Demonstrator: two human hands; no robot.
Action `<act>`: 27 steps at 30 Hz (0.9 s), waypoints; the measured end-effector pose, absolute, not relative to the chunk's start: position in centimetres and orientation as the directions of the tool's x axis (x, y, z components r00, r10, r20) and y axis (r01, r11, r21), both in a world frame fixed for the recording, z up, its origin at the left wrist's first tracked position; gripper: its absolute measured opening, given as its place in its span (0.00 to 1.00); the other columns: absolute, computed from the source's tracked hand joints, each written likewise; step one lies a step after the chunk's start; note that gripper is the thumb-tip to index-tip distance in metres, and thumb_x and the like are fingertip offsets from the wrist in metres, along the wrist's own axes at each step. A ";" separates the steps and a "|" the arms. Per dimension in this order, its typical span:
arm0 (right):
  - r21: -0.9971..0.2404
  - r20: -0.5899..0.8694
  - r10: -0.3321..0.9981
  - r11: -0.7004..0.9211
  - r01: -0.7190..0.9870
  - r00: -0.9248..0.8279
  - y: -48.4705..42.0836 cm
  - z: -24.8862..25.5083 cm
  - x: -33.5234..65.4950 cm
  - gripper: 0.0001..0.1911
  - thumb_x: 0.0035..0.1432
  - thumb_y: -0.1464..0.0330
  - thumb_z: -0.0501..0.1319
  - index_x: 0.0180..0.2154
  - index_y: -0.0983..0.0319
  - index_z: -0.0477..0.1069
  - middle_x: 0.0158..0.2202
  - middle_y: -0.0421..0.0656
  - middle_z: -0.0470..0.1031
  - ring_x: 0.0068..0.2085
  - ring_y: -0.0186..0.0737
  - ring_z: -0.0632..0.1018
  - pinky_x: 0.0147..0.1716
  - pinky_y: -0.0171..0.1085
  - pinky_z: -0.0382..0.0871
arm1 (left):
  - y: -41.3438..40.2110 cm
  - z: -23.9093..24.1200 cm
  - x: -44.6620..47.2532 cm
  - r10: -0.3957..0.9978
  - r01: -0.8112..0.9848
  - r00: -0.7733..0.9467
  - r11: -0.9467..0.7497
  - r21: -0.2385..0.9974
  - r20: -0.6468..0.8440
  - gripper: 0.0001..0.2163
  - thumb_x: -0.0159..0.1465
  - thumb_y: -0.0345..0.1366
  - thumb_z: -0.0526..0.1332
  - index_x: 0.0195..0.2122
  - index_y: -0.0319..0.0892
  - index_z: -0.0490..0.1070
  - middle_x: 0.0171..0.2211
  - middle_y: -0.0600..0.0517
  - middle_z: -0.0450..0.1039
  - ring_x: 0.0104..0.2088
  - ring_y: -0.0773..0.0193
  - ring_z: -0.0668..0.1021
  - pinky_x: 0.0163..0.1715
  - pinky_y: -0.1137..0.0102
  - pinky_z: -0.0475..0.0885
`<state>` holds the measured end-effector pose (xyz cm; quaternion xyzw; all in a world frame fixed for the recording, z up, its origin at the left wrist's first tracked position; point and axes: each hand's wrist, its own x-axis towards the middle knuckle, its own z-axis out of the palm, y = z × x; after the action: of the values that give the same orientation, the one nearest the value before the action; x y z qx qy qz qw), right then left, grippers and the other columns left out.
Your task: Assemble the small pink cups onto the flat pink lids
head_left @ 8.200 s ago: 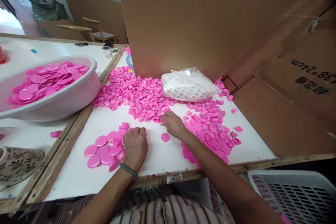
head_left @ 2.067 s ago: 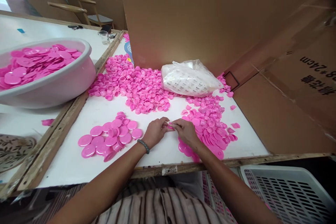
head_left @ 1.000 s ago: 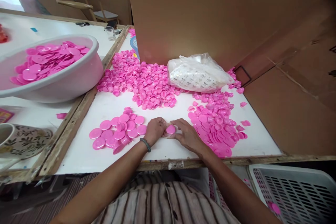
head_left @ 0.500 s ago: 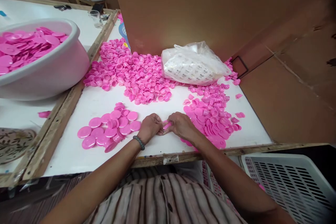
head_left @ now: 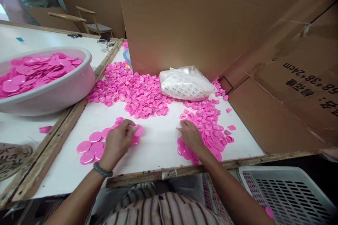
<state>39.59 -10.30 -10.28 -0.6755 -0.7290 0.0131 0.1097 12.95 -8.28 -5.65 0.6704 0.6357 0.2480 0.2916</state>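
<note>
Looking down on the white table [head_left: 158, 144], found the left hand [head_left: 117, 142] curled palm-down over the near-left cluster of large pink discs [head_left: 88, 146], fingertips [head_left: 128, 126] bent onto the end disc [head_left: 138, 130] at the cluster's far right edge. Could not tell whether that piece was pinched or merely pressed flat. Found the right hand [head_left: 191, 135] spread loosely, palm down, on the near end of the mixed pile [head_left: 213, 130] of discs and caps to the right; saw nothing held in it. Noted a heap of small pink caps [head_left: 132, 91] farther off in the middle, just beside a clear plastic bag [head_left: 186, 84] lying against the cardboard wall [head_left: 185, 17]. Noted a white basin [head_left: 52, 91] full of more discs on the neighbouring table at far left, and a slatted crate [head_left: 287, 193] near right, below the table edge.

Judged the large pink discs light, thin and stiff, of smooth glossy plastic, so apt to skate on the white top and over each other. Reckoned them awkward to lift from flat: better taken at the rim, thumb against an opposing finger, or tipped up over a neighbour first. Thought them sturdy enough for a firm pinch.
</note>
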 end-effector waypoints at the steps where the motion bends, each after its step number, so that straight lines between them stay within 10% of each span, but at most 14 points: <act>1: -0.154 0.137 0.987 0.100 0.983 -0.079 -10.1 -10.6 39.4 0.11 0.61 0.68 0.52 0.41 0.65 0.69 0.44 0.51 0.70 0.44 0.44 0.69 0.40 0.39 0.63 | -8.2 -5.3 11.8 0.999 0.760 0.033 0.001 0.650 -0.041 0.12 0.58 0.46 0.52 0.35 0.44 0.67 0.20 0.57 0.69 0.20 0.67 0.70 0.21 0.74 0.58; 9: -0.181 0.111 0.981 0.179 0.967 -0.161 -6.8 -10.1 38.2 0.23 0.57 0.81 0.45 0.51 0.62 0.65 0.52 0.47 0.66 0.51 0.41 0.66 0.44 0.38 0.64 | -8.6 -5.9 8.6 0.994 0.937 -0.072 0.041 0.348 0.077 0.12 0.61 0.41 0.50 0.38 0.43 0.68 0.30 0.51 0.72 0.28 0.62 0.73 0.23 0.72 0.59; 15: -0.043 -0.087 0.992 0.089 0.995 -0.093 -3.6 -8.8 42.3 0.12 0.56 0.77 0.52 0.33 0.64 0.74 0.37 0.49 0.72 0.38 0.41 0.71 0.31 0.34 0.60 | -9.0 -6.4 14.1 0.949 0.820 0.182 -0.291 0.493 0.258 0.09 0.62 0.36 0.51 0.37 0.40 0.69 0.36 0.49 0.70 0.32 0.63 0.73 0.30 0.71 0.66; 22: -0.303 -0.129 0.976 0.129 0.944 -0.174 -3.9 -9.7 39.4 0.17 0.60 0.64 0.52 0.24 0.63 0.72 0.25 0.40 0.69 0.26 0.32 0.67 0.24 0.31 0.53 | -6.2 -10.0 20.5 0.794 0.659 0.579 -0.589 0.467 0.186 0.10 0.60 0.27 0.53 0.39 0.41 0.69 0.38 0.48 0.71 0.40 0.60 0.70 0.39 0.66 0.66; 27: -0.438 0.032 0.995 0.099 0.894 -0.094 -5.0 -9.5 39.2 0.10 0.57 0.65 0.56 0.30 0.63 0.72 0.32 0.42 0.70 0.29 0.32 0.69 0.27 0.31 0.58 | -5.8 -11.2 20.1 0.821 0.685 0.555 -0.543 0.486 0.135 0.10 0.61 0.28 0.51 0.38 0.41 0.70 0.33 0.48 0.71 0.38 0.59 0.69 0.38 0.65 0.65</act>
<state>39.21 -4.97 -9.52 -0.6529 -0.7231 0.1559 0.1627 20.13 -5.80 -11.24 0.8606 0.4372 0.1763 0.1926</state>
